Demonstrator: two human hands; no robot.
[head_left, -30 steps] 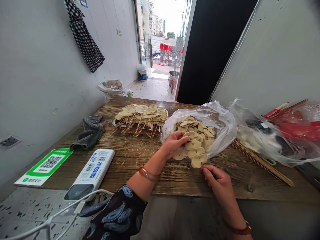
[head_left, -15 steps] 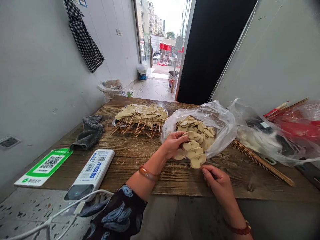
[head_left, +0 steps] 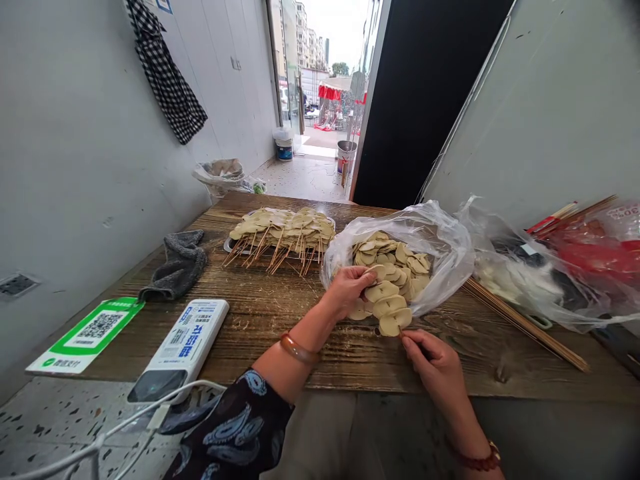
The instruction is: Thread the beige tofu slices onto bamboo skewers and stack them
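My right hand (head_left: 434, 360) pinches the near end of a thin skewer (head_left: 401, 333), closed on it. Several pale round slices, perhaps potato (head_left: 389, 307), are threaded along that skewer. Up at the far end of the row, my left hand (head_left: 349, 288) is closed with thumb and fingers on a slice (head_left: 376, 272). Just behind the hands lies an open clear plastic bag (head_left: 450, 233) full of loose slices (head_left: 387, 250). To the left, a tray (head_left: 231, 245) carries a heap of finished-looking slice skewers (head_left: 285, 227), their sticks pointing toward me.
Bare skewers (head_left: 530, 327) lie in a bundle at the right, beside plastic bags (head_left: 590, 267). On the left are a grey cloth (head_left: 175, 263), a QR code card (head_left: 93, 330) and a white device (head_left: 187, 343) with a cable. The wooden table's (head_left: 280, 353) front edge runs below my hands.
Both hands hold nearly the same pose. My right hand and the near end of the skewer have shifted very slightly left.
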